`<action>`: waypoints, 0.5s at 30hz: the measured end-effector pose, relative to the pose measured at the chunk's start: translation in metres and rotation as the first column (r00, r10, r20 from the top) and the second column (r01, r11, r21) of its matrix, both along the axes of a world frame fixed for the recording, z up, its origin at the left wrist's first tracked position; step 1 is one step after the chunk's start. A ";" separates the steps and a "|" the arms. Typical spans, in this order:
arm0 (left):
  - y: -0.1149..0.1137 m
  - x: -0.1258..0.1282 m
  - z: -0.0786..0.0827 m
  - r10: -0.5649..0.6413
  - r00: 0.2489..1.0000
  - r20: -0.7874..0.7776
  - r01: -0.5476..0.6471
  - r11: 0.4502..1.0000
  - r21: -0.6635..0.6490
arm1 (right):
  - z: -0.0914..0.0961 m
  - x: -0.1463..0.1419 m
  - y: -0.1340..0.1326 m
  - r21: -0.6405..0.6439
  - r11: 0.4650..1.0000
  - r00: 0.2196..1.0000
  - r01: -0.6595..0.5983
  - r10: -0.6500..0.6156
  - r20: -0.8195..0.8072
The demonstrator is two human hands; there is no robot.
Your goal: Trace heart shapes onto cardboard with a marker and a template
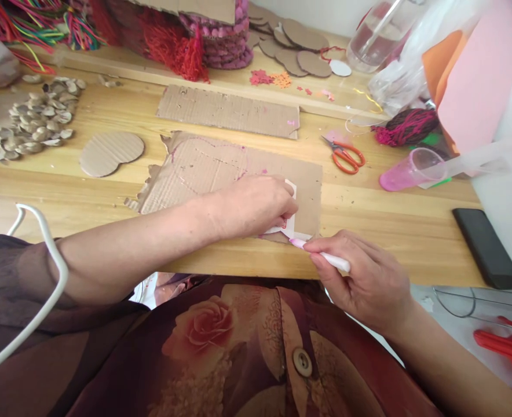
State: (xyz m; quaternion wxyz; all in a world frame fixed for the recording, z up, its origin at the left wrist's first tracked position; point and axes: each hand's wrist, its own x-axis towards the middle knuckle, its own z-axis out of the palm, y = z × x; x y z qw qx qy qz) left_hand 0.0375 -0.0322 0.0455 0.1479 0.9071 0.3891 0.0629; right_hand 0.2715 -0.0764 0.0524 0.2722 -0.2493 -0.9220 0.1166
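A torn sheet of brown cardboard (221,168) lies on the wooden table (390,214), with a faint pink heart outline drawn on it. My left hand (256,205) presses a small white card template (289,190) flat against the cardboard's near right corner, fingers closed over it. My right hand (364,281) pinches a white pen with a pink tip (321,253). The tip touches the cardboard at the template's lower edge.
Orange-handled scissors (345,155) and a pink plastic cup (406,171) lie to the right. A black phone (486,248) sits at the table's right edge. Another cardboard strip (227,111), cardboard discs (110,152), shells (36,119) and red tassels (178,49) fill the back.
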 end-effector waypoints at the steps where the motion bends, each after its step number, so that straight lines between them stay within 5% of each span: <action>1: -0.001 0.000 0.000 0.008 1.000 0.008 -0.008 1.000 -0.005 | 0.001 0.002 0.000 0.003 1.000 1.000 0.004 -0.004 0.005; 9: -0.005 0.004 -0.001 0.092 0.996 -0.003 -0.092 0.996 -0.011 | -0.012 -0.007 0.002 -0.021 0.999 0.997 -0.034 0.033 -0.071; 15: -0.010 0.003 -0.005 0.128 0.990 0.052 -0.129 0.992 0.008 | -0.008 0.013 0.000 -0.036 0.998 0.999 -0.045 0.044 -0.031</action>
